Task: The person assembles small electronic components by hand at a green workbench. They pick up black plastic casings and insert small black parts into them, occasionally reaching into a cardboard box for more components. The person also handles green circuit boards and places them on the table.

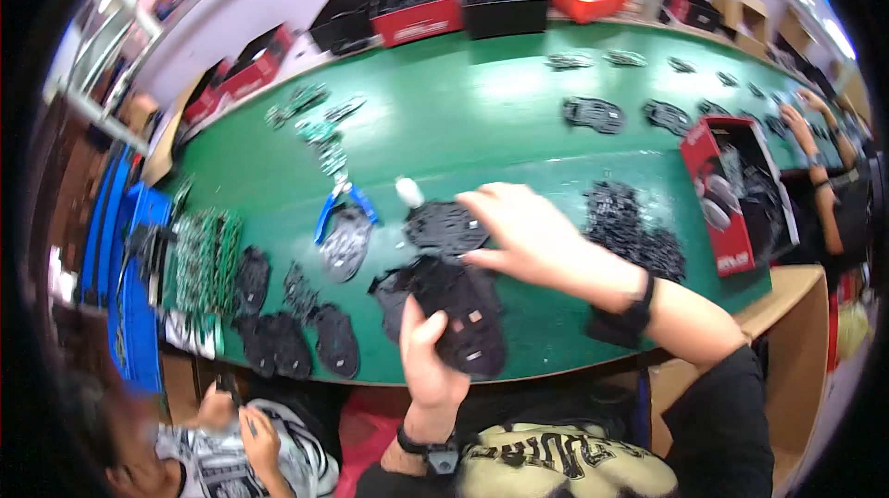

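Note:
My left hand [431, 364] grips the edge of a black, rounded plastic shell [474, 345], which looks like a computer mouse part, at the table's near edge. More dark shells lie just behind it, partly hidden. My right hand [532, 230] is over the table with thumb and fingers apart, holding nothing I can see. Its fingertips are close to a black shell piece [444, 227]; contact cannot be made out. To the left, pliers with blue handles [324, 218] lie against a greyish shell [348, 253]. A small white bottle-like item [408, 191] stands behind the black piece.
Piles of small black parts [616, 220] and a red open box [732, 248] are on the right. Green circuit boards [204, 257] stand in rows at left, near more black shells [336, 341]. Boxes [417, 21] line the back. Other people sit at left and far right.

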Tool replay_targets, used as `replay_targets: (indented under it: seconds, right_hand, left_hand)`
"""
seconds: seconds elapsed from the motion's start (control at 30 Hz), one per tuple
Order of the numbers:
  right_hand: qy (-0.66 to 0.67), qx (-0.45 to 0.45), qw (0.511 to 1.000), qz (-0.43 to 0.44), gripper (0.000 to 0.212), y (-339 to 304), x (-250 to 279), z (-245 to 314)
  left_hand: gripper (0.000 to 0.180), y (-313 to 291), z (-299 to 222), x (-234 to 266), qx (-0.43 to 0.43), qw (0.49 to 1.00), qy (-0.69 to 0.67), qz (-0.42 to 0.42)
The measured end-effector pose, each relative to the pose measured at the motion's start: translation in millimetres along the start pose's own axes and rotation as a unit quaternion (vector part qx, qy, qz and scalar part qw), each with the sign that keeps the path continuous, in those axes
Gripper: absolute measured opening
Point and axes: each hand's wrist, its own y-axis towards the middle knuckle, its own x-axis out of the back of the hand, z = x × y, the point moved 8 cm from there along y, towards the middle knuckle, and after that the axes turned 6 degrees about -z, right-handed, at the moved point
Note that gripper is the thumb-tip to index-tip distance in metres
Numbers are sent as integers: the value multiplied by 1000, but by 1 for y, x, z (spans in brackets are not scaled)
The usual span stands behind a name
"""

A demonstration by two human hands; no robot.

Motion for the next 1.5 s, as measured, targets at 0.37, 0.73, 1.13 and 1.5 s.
replay_targets:
  seconds: [0.37,0.73,1.13,1.5]
  right_hand:
    - [59,-69,977,-192,55,-31,48,-11]
    - [67,-142,963,-218,57,-144,70,31]
    - [37,-351,886,-302,21,-198,120,-181]
    - [30,-334,902,-271,18,-185,111,-179]
  left_hand:
    - [41,-6,7,-7,-56,980,174,76]
    - [37,-16,73,-14,1,945,266,189]
    - [33,-6,91,4,109,977,167,80]
    - [19,-10,105,2,145,946,225,182]
